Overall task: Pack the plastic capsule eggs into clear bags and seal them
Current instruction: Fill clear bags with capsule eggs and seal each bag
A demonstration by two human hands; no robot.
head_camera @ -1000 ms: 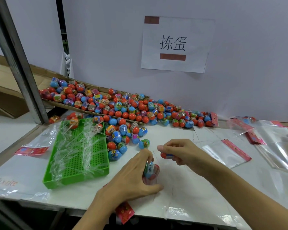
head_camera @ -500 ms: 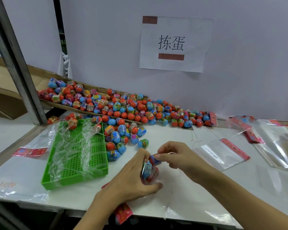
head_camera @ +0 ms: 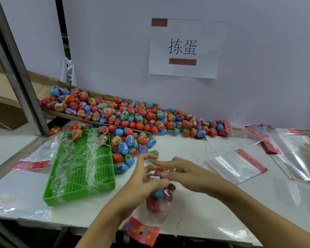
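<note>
A clear bag [head_camera: 159, 199] with a red printed header [head_camera: 141, 231] stands near the table's front edge, and several capsule eggs show through it. My left hand [head_camera: 141, 181] grips the bag around its mouth. My right hand [head_camera: 183, 173] meets it from the right, fingertips at the bag's opening on a red and blue egg [head_camera: 157, 173]; motion blur hides how far the egg sits inside. A big heap of red, blue and green capsule eggs [head_camera: 132, 119] runs along the back wall, and a smaller cluster of eggs [head_camera: 127, 145] lies just behind my hands.
A green perforated tray [head_camera: 82, 165] strewn with clear plastic strips sits left of my hands. Empty clear bags with red headers [head_camera: 236, 165] lie to the right, more at far right [head_camera: 293, 154] and one at far left [head_camera: 34, 158]. A metal post [head_camera: 16, 68] stands left.
My right hand has carried an egg leftward from beside the bag to its mouth. My left hand has shifted its grip up on the bag, and the bag has tilted slightly.
</note>
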